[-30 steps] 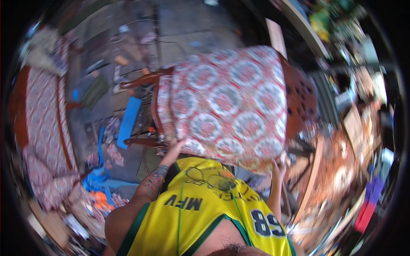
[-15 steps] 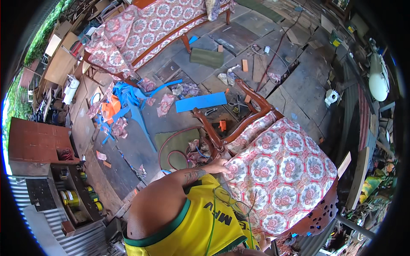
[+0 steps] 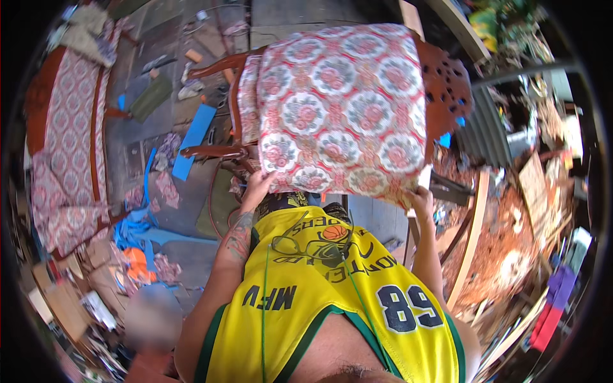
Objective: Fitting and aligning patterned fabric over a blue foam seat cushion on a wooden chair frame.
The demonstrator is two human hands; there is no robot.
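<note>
A carved wooden chair (image 3: 237,102) lies tipped over in front of me, its curved legs pointing left. Floral upholstery fabric (image 3: 357,115), red and cream with rose medallions, covers its broad panel. At the fabric's near left corner, my left hand (image 3: 258,186) is closed on the edge. My right hand (image 3: 421,202) grips the near right corner, close to the chair's pierced wooden crest (image 3: 446,96). Between the hands the near edge runs across in front of my body. The undersides of both hands' grips are hidden.
A matching floral sofa (image 3: 70,127) stands at the left. On the floor are a blue foam strip (image 3: 194,142), tangled blue scraps (image 3: 137,230) and an orange piece (image 3: 137,265). Long timber (image 3: 469,239) and bare soil (image 3: 504,255) lie right. Eyeglasses (image 3: 313,246) hang from a green cord at my chest.
My view has swung round to the right, so the chair now lies straight ahead and the sofa at the left. My right hand, barely seen before, now shows on the fabric's corner.
</note>
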